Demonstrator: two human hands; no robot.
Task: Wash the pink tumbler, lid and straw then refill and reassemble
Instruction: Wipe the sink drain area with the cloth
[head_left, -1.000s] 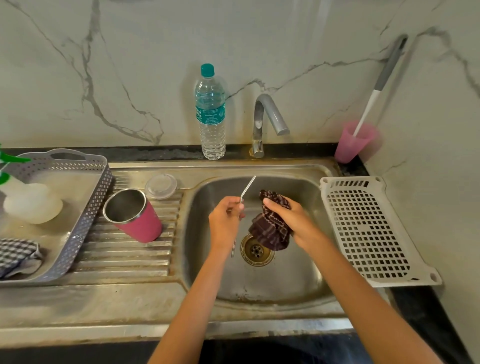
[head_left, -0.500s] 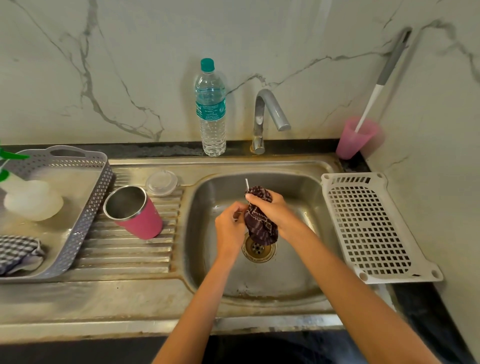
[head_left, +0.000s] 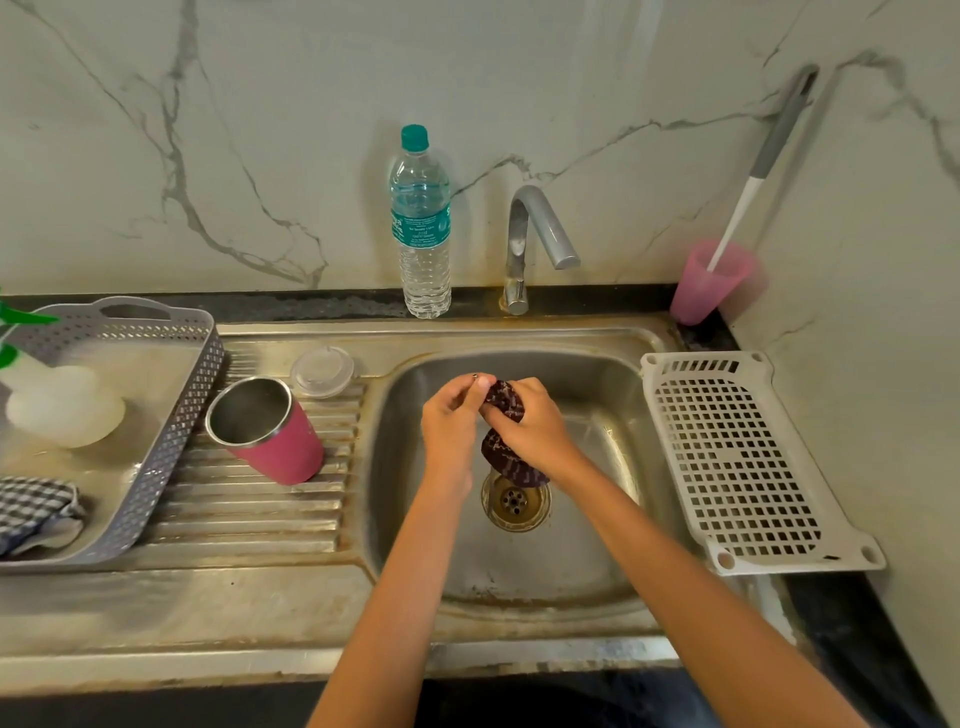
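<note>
Gripping a dark patterned cloth (head_left: 511, 457) over the steel sink (head_left: 613, 415), a person's right hand (head_left: 537, 428) closes its fingers around the fabric, which hangs down toward the drain (head_left: 515, 500). The left hand (head_left: 451, 418), touching the right, curls its fingers and pinches the end of the straw (head_left: 474, 376). Only that small tip shows above the thumb, and the rest is hidden behind the hands and cloth.

The pink tumbler (head_left: 275, 441) sits on the ribbed drainboard (head_left: 249, 519) left of the basin, its steel-lined mouth open and empty. The clear lid (head_left: 322, 371) lies flat just beside it, toward the wall.

A grey perforated basket (head_left: 171, 431) at far left holds a white spray bottle (head_left: 65, 408) and a checked rag (head_left: 31, 506). A sealed water bottle (head_left: 421, 223) stands against the marble wall next to the tap (head_left: 537, 231). A pink cup (head_left: 706, 286) with a long-handled brush (head_left: 763, 156) occupies the corner. A white slotted rack (head_left: 737, 457) rests on the counter (head_left: 831, 613) right of the basin.
</note>
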